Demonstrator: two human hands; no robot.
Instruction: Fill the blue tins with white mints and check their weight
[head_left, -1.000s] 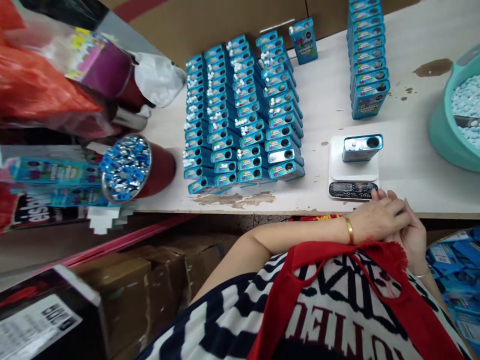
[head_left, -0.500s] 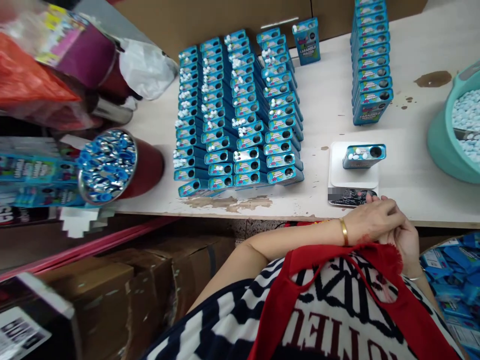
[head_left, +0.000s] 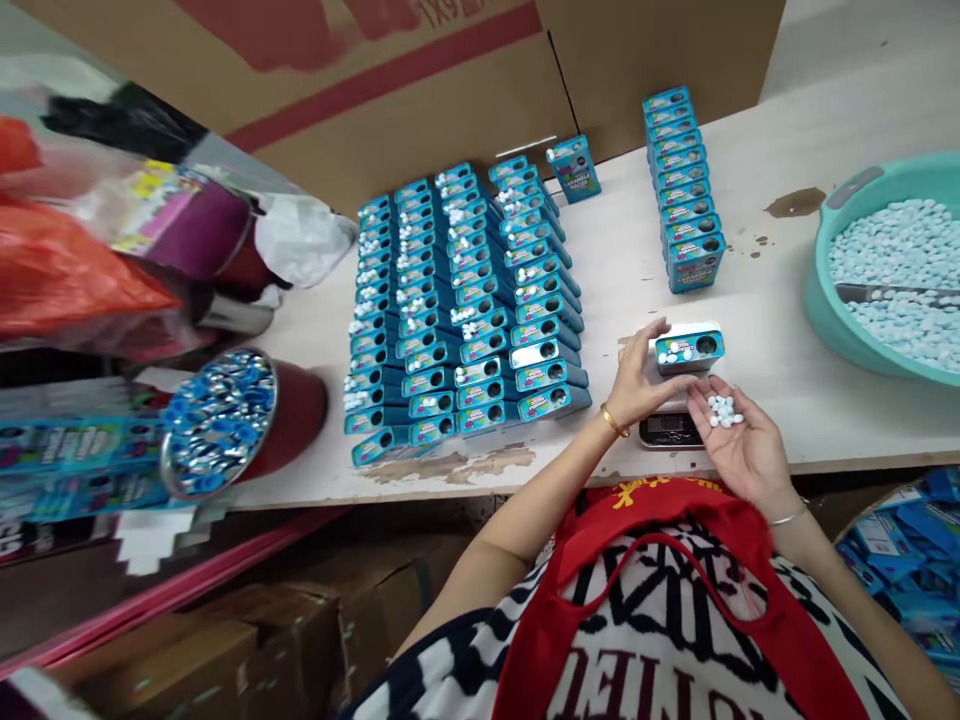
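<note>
On a white kitchen scale [head_left: 673, 432] stands a blue candy tin [head_left: 688, 366], several pale candies on its lid beside a round dark hole. My left hand [head_left: 637, 382], a gold bangle on its wrist, has thumb and fingers spread at the tin's left side; contact cannot be made out. Just to the right, my right hand [head_left: 754, 450] lies palm up, cupping a small heap of pale blue candies [head_left: 724, 411]. Its fingertips reach close to the left thumb, over the scale's display edge.
Rows of similar blue tins [head_left: 465, 310] stand left of the scale, another stack [head_left: 690, 200] behind it. At right is a turquoise tub [head_left: 821, 300] of candies with a metal scoop. A red bucket [head_left: 300, 405] of blue-silver wrapped pieces stands left; a cardboard box [head_left: 450, 90] rises behind.
My hands, earlier held together at the table's edge, have parted and moved up to the scale. The right palm now shows candies; the left hand has spread beside the tin. The view has shifted.
</note>
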